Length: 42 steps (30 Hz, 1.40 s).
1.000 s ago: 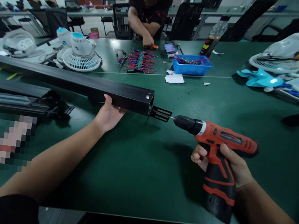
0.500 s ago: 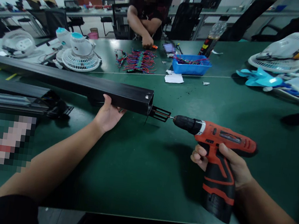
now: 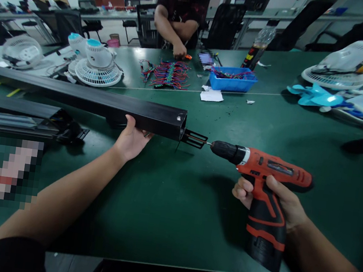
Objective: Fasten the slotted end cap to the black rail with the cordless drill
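A long black square tube point(image 3: 131, 108) lies across the left half of the table, its open end facing right. Close to that end, my left hand point(image 3: 132, 139) grips it from the near side, thumb up on the wall and fingers underneath. A black slotted bracket point(image 3: 196, 139) sticks out of the tube's end. My right hand point(image 3: 283, 198) is wrapped round the handle of a red and black cordless drill point(image 3: 264, 165), held level and pointing left. The drill's bit point(image 3: 209, 143) reaches to the bracket's outer end; whether it touches a screw is too small to tell.
More black profiles point(image 3: 14, 107) lie at left. White fans point(image 3: 98, 69) stand behind them. Across the table, a person's hand point(image 3: 180, 50) is beside bundled wires point(image 3: 170, 74). A blue bin point(image 3: 232, 79), a bottle point(image 3: 259, 46) and turquoise fan blades point(image 3: 317, 95) are further right.
Almost nothing differs. Both hands keep their grips, and the tube, bracket and drill stay in nearly the same place, with only a very slight shift in the view.
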Tool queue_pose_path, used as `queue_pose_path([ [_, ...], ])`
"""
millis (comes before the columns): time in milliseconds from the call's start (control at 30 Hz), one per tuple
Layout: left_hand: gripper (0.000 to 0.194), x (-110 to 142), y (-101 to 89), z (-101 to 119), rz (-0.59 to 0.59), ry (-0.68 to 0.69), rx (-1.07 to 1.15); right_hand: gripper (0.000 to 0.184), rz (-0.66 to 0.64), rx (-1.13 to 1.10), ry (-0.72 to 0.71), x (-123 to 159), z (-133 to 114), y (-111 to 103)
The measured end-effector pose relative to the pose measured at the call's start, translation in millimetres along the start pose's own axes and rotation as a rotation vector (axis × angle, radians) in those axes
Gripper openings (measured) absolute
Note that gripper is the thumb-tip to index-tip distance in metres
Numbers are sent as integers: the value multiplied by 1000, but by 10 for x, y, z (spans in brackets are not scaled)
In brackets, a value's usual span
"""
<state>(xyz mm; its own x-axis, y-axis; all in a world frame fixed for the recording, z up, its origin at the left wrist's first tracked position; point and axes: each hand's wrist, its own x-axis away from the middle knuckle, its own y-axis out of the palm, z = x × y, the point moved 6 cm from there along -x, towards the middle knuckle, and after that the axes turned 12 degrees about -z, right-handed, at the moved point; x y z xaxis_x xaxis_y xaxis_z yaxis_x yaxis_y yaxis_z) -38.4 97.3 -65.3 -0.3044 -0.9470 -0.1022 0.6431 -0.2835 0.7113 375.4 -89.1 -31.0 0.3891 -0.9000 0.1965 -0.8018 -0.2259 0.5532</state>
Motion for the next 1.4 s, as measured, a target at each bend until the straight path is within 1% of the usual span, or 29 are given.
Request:
queue_pose_path([
  [133, 79, -3, 8, -5, -38, -3, 9, 53, 5, -9, -3, 5, 7, -14],
  [233, 77, 20, 60, -2, 8, 9, -36, 52, 9, -10, -4, 11, 13, -32],
  [300, 79, 37, 103, 2, 47, 20, -78, 51, 8, -6, 5, 16, 18, -43],
  [400, 81, 46, 135, 6, 63, 30, -103, 51, 4, 1, 18, 21, 26, -62],
  [533, 76, 29, 84, 1, 19, 11, -62, 50, -3, 13, 19, 24, 26, -85],
  [667, 85, 20, 25, 0, -18, -1, -41, 53, -34, 44, 40, 13, 24, -64],
  [900, 87, 24, 25, -10, 19, 20, -73, 55, -44, 89, 2, -15, -22, 16],
  [1000, 86, 19, 18, -11, 2, 13, -55, 54, -48, 108, -4, -13, -26, 19],
  [1100, 86, 20, 1, -7, -17, -10, -31, 55, -58, 126, 15, -9, -17, 3],
  [1200, 88, 25, -8, -2, -11, -21, -32, 60, -68, 132, 41, -8, -12, -21],
  [1300, 88, 24, -4, -4, 1, -15, -49, 67, -79, 124, 76, -10, -4, -39],
  [1400, 88, 15, -1, -10, -6, -3, -44, 67, -80, 115, 94, -6, 1, -44],
])
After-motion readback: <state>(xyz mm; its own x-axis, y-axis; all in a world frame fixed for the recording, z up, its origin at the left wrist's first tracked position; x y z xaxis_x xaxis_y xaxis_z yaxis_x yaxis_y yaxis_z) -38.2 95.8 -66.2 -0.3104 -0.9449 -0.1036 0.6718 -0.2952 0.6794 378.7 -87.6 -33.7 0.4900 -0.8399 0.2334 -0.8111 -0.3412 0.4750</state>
